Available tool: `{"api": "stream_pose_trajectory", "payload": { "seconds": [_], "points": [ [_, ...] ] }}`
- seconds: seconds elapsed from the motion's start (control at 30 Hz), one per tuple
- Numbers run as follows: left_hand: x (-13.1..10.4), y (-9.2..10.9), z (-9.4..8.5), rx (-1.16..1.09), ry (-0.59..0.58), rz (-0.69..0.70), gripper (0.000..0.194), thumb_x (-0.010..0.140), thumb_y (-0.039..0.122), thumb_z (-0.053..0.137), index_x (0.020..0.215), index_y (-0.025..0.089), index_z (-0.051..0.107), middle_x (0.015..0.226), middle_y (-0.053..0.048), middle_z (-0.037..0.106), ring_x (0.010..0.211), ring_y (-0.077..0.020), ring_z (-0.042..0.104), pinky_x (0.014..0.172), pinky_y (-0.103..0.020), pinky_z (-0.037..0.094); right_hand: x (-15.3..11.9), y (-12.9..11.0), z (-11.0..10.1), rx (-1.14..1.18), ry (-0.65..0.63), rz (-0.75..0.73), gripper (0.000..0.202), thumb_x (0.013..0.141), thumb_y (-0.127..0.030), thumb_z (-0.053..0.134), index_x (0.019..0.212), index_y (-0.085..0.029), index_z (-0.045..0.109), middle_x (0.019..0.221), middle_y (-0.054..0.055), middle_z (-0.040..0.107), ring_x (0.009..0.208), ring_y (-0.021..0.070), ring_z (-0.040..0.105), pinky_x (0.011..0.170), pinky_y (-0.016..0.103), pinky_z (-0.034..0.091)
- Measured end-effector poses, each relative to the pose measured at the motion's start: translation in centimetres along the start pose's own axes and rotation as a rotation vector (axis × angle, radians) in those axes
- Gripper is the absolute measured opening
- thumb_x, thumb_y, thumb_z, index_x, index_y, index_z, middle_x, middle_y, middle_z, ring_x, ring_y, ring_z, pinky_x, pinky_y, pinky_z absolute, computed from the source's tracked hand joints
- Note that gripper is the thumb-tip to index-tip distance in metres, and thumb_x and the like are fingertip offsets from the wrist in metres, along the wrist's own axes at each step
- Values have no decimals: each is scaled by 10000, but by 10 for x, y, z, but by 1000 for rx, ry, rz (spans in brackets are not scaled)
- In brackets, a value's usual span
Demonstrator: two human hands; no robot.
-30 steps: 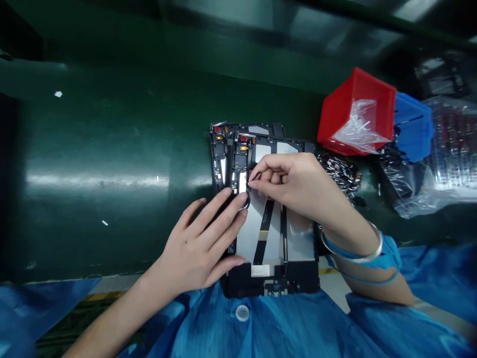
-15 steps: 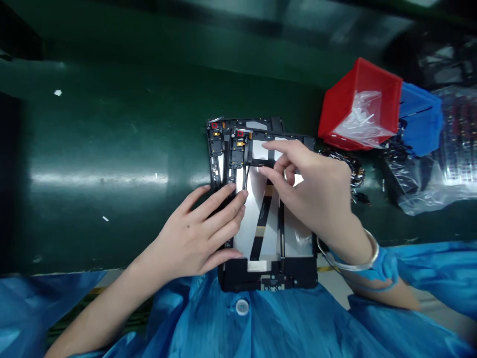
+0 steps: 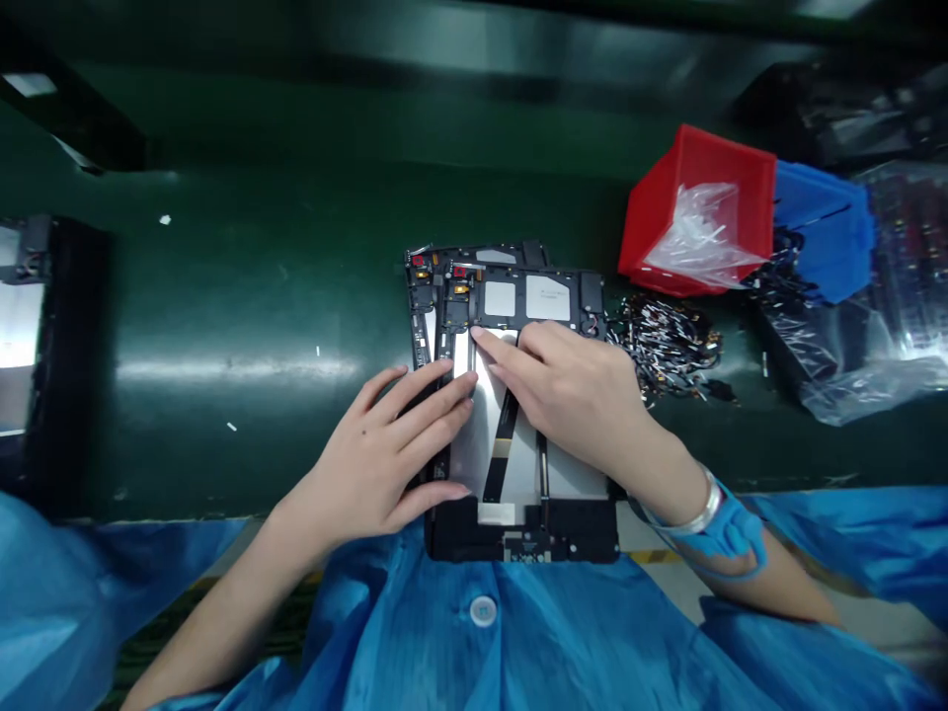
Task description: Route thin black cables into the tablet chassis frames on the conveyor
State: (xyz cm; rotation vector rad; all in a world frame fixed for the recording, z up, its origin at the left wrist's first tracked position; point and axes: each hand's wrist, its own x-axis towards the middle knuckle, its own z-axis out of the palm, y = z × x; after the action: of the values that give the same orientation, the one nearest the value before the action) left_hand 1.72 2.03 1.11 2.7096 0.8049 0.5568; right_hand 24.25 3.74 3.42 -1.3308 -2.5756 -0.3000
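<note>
An opened tablet (image 3: 474, 464) lies in front of me, its silver battery area, black flat cables and small circuit parts showing. Part of a second opened tablet (image 3: 422, 296) sticks out from under it at the upper left. My left hand (image 3: 392, 454) rests with spread fingers across the left edge of the top tablet. With its index finger stretched out, my right hand (image 3: 574, 390) touches the narrow dark strip near the upper left of the battery area. The thumb sits just below, apart from that fingertip; nothing held shows between them.
At the right stand a red bin (image 3: 652, 217) with clear plastic inside and a blue bin (image 3: 844, 237) with black parts. A pile of small cable parts (image 3: 659, 341) lies beside the tablets. Clear plastic bags (image 3: 851, 385) sit far right; another device (image 3: 19, 336) is at the left edge.
My right hand has moved down and left, from above the silver plates to the strip near my left fingers. My left hand stays on the tablet edge. The camera view has shifted slightly.
</note>
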Motion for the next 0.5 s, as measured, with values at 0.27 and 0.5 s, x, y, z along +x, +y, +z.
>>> {"api": "stream_pose_trajectory", "payload": {
  "seconds": [0.27, 0.5],
  "points": [
    [-30, 42, 12, -189, 295, -611, 384, 946, 288, 498, 1314, 182, 531, 918, -57, 677, 816, -182, 663, 711, -282, 537, -59, 8, -18, 154, 118, 593, 352, 942, -330, 512, 1208, -152, 659, 578, -12, 593, 497, 109, 491, 525, 242, 374],
    [-31, 69, -5, -490, 69, -754, 644, 890, 353, 557, 1490, 277, 337, 685, 23, 704, 477, -161, 614, 448, -254, 518, -77, -7, -11, 709, 9, 856, 541, 867, -416, 567, 1337, -149, 563, 510, -83, 417, 440, 94, 397, 455, 235, 325]
  ]
}}
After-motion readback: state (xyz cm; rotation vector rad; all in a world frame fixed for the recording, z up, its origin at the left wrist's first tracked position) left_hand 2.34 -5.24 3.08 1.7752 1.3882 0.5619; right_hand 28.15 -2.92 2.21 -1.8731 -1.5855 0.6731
